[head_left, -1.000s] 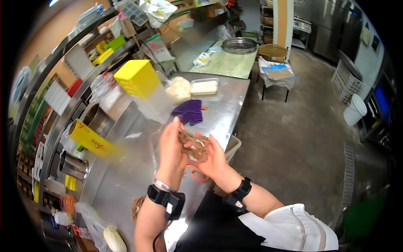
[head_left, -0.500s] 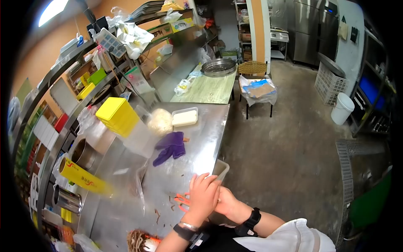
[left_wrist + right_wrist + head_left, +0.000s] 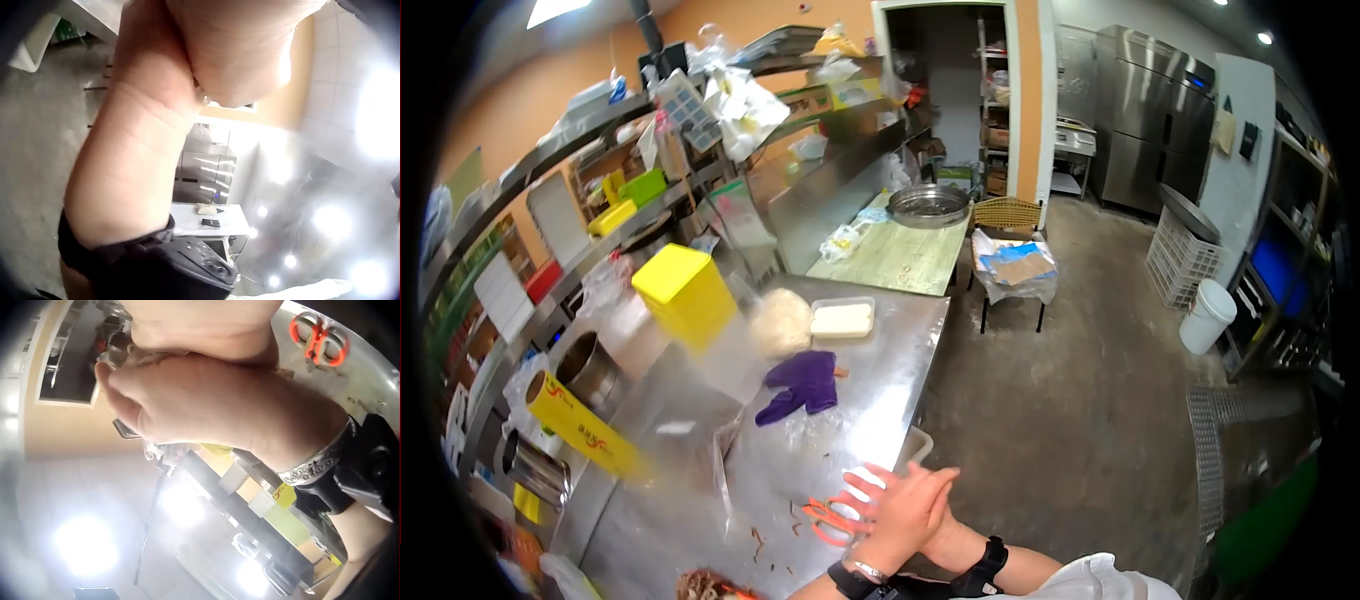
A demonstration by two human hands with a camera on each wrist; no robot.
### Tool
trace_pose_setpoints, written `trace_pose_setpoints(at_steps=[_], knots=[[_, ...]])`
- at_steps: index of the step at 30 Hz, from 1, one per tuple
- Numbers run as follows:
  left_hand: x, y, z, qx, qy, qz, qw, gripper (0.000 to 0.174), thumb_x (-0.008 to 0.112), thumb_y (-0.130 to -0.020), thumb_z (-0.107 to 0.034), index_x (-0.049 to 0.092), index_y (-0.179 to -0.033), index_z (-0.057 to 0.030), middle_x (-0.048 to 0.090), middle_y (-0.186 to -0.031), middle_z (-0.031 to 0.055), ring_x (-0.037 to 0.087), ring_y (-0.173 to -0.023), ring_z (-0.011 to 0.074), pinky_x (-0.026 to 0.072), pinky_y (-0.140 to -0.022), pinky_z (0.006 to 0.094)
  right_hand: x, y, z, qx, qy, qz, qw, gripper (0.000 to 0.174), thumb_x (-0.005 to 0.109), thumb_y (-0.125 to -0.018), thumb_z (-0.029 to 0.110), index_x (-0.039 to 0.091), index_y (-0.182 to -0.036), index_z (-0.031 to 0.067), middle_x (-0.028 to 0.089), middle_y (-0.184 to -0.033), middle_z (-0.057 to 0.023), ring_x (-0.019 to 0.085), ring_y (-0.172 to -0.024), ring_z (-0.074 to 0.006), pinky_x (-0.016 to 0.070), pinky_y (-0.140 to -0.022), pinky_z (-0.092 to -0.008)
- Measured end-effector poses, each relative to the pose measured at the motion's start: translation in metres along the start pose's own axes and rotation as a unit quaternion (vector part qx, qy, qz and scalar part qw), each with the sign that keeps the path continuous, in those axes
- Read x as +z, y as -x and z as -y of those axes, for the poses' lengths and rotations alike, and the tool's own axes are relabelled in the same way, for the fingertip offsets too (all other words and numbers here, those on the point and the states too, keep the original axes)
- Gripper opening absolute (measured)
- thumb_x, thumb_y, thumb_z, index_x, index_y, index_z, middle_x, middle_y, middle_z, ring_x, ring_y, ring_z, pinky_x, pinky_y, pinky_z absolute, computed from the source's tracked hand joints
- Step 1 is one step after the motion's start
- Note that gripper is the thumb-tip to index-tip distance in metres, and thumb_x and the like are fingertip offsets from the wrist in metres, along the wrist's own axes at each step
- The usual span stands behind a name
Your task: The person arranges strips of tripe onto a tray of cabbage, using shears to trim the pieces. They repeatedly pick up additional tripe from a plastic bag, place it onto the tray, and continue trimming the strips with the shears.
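Note:
Near the front table edge, my left hand lies across my right hand, palm against palm. Fingers of the right hand stick out straight and spread on the left side, and those of the left hand point to the right. A bit of thin, pale brown material shows at the gap between the hands in the right wrist view; how much they hold I cannot tell. Scissors with orange handles lie on the table just beside the hands. A bundle of brown strands lies at the near edge.
Brown scraps dot the steel table. A purple glove, a white-filled box and a yellow-lidded container stand farther back. A pale bin shows past the table edge.
A second ago both hands cupped brown strands over the table. They then came together lower, at the edge by the bin; now the right hand's fingers show spread. The head view has tilted up.

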State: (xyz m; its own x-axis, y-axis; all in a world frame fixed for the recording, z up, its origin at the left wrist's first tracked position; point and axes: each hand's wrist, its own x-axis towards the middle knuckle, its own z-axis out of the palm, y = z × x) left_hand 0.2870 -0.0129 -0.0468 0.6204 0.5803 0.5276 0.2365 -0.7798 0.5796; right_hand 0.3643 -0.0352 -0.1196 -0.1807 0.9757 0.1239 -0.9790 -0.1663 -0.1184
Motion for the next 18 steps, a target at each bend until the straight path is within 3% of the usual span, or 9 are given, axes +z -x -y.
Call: trace_pose_setpoints(at_steps=[1,4,6,8,10,14,18], knots=[[-0.002,-0.003,-0.005,0.017,-0.009,0.000,1.000,0.033,0.070,-0.079,-0.003,0.069,-0.112,-0.0009,0.065,-0.107,0.0169,0.064,-0.093,0.0313,0.0525,-0.077,0.0406,-0.001,0.001,0.002,0.001,-0.014,-0.001,1.000,0.069,0.038,-0.103,0.056,0.039,-0.151,0.0061,0.038,-0.158,-0.0199,0.036,-0.145,-0.0388,0.0295,-0.119,-0.0583],[0.017,0.013,0.019,0.016,-0.057,0.030,0.998,0.038,0.073,-0.083,-0.017,0.069,-0.119,-0.0043,0.065,-0.124,0.0165,0.061,-0.117,0.0367,0.0489,-0.097,0.0473,0.012,0.009,0.005,-0.036,0.049,-0.081,0.995,0.067,0.038,-0.103,0.055,0.040,-0.150,0.0070,0.040,-0.157,-0.0187,0.038,-0.144,-0.0375,0.0302,-0.119,-0.0567],[0.015,0.012,0.005,0.039,-0.076,0.016,0.996,0.055,0.073,-0.082,-0.024,0.063,-0.132,-0.0035,0.056,-0.140,0.0197,0.046,-0.138,0.0407,0.0371,-0.111,0.0555,0.022,0.014,0.007,-0.063,0.108,-0.111,0.986,0.065,0.038,-0.104,0.054,0.041,-0.150,0.0075,0.041,-0.157,-0.0178,0.039,-0.144,-0.0366,0.0306,-0.119,-0.0557],[0.015,0.006,-0.015,-0.030,-0.003,-0.014,0.999,0.063,0.073,-0.082,-0.031,0.058,-0.137,-0.0026,0.044,-0.153,0.0208,0.029,-0.149,0.0413,0.0203,-0.120,0.0612,0.031,0.018,0.012,-0.090,0.154,-0.116,0.977,0.064,0.038,-0.104,0.053,0.041,-0.149,0.0081,0.041,-0.156,-0.0170,0.040,-0.143,-0.0356,0.0311,-0.119,-0.0546],[0.008,-0.006,-0.006,0.015,-0.059,0.015,0.998,0.063,0.072,-0.082,-0.039,0.061,-0.135,-0.0057,0.036,-0.160,0.0171,0.026,-0.152,0.0376,0.0153,-0.122,0.0606,0.040,0.024,0.019,-0.087,0.153,-0.120,0.977,0.062,0.038,-0.105,0.053,0.042,-0.149,0.0087,0.042,-0.156,-0.0162,0.041,-0.142,-0.0347,0.0316,-0.119,-0.0536],[0.000,-0.031,-0.004,0.158,-0.266,-0.074,0.948,0.051,0.075,-0.075,-0.047,0.070,-0.120,-0.0235,0.036,-0.161,0.0062,0.027,-0.152,0.0279,0.0142,-0.121,0.0584,0.055,0.038,0.043,-0.047,0.045,-0.116,0.991,0.057,0.037,-0.107,0.050,0.044,-0.147,0.0104,0.046,-0.153,-0.0121,0.045,-0.140,-0.0309,0.0343,-0.119,-0.0491],[0.003,-0.053,-0.011,0.228,-0.206,-0.144,0.941,0.043,0.071,-0.080,-0.050,0.074,-0.109,-0.0187,0.047,-0.150,0.0095,0.025,-0.150,0.0339,0.0171,-0.119,0.0688,0.074,0.045,0.057,-0.053,0.058,-0.100,0.992,0.055,0.039,-0.107,0.049,0.044,-0.147,0.0119,0.049,-0.150,-0.0080,0.048,-0.137,-0.0284,0.0376,-0.117,-0.0486]])
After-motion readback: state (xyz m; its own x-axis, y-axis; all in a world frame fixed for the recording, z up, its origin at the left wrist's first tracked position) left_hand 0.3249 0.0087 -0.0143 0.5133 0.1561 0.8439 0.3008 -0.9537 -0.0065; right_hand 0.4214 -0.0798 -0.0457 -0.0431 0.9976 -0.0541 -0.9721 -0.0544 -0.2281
